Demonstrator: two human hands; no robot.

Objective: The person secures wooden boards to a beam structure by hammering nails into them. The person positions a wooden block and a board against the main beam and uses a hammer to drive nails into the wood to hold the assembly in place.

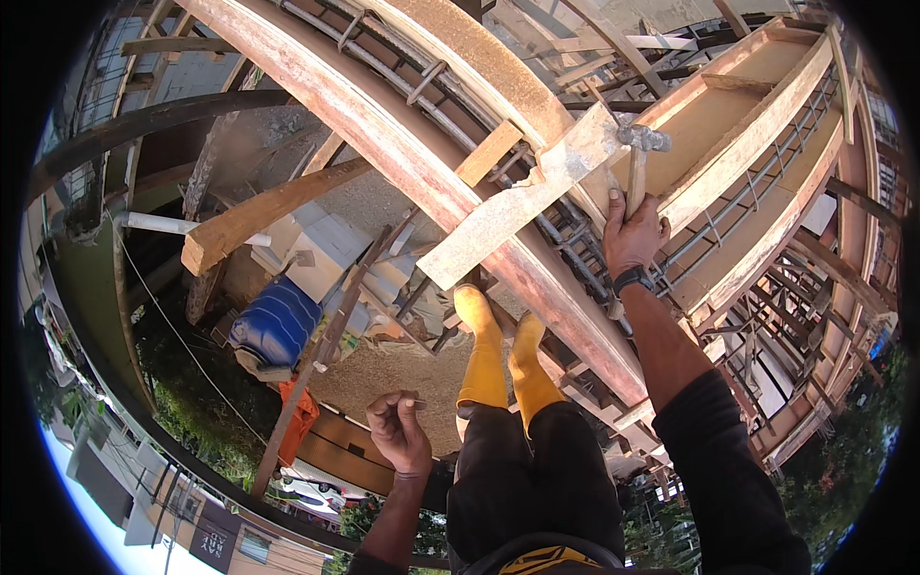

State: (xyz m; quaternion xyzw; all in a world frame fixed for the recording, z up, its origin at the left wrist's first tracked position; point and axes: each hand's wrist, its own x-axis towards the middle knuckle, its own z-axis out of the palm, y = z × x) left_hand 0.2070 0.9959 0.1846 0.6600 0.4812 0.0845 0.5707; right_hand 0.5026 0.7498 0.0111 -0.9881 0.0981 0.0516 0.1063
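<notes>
My right hand (634, 233) is wrapped round the wooden handle of a hammer (644, 139). The hammer's metal head points up and away, beside the far end of a short, rough board (513, 216). That board lies across the long timber form (422, 177), over the channel with steel bars. Low and to the left, my left hand (398, 433) is closed in a pinch, thumb against fingers. Something small may be at its fingertips, too small to name. A smaller wood block (489, 153) bridges the form just beyond the board.
Steel bars with ties (422, 86) run inside the form. A second timber form (747, 134) with rebar curves away at right. My yellow boots (479, 345) stand below the board. A blue drum (276, 324) sits lower down at left, near a jutting wood beam (268, 216).
</notes>
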